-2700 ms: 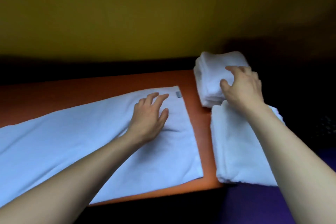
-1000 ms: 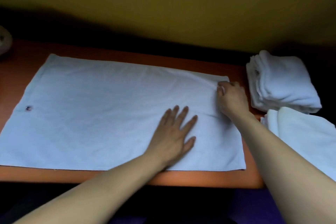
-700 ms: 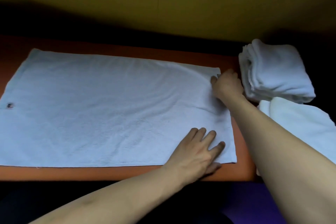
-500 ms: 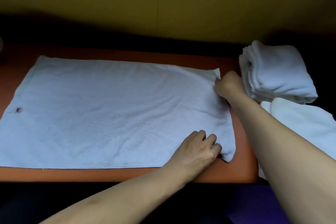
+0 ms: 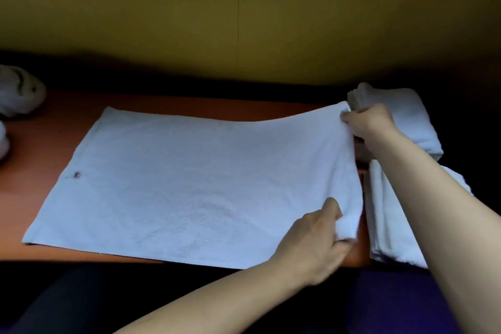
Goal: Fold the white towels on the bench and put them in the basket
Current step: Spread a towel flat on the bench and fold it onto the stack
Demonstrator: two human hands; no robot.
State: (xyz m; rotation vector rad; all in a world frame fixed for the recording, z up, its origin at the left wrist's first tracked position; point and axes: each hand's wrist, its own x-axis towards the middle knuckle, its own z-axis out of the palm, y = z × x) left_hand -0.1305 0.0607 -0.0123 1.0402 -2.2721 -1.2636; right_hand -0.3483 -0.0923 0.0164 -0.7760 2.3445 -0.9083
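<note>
Folding is at its first stage: the towel [image 5: 195,184] lies spread on the tabletop [image 5: 54,127], its right edge raised, left hand [image 5: 314,241] pinching the near corner and right hand [image 5: 370,120] the far corner; next, carry both corners level leftward onto the opposite edge.

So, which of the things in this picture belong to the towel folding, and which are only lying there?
Part of the job:
- spread white towel, its right corners gripped by the left hand and the right hand
- folded towel stack
- second folded towel
- orange bench

Only lying there:
- crumpled white cloth at the far left; what it is, I cannot tell

No basket is in view.
</note>
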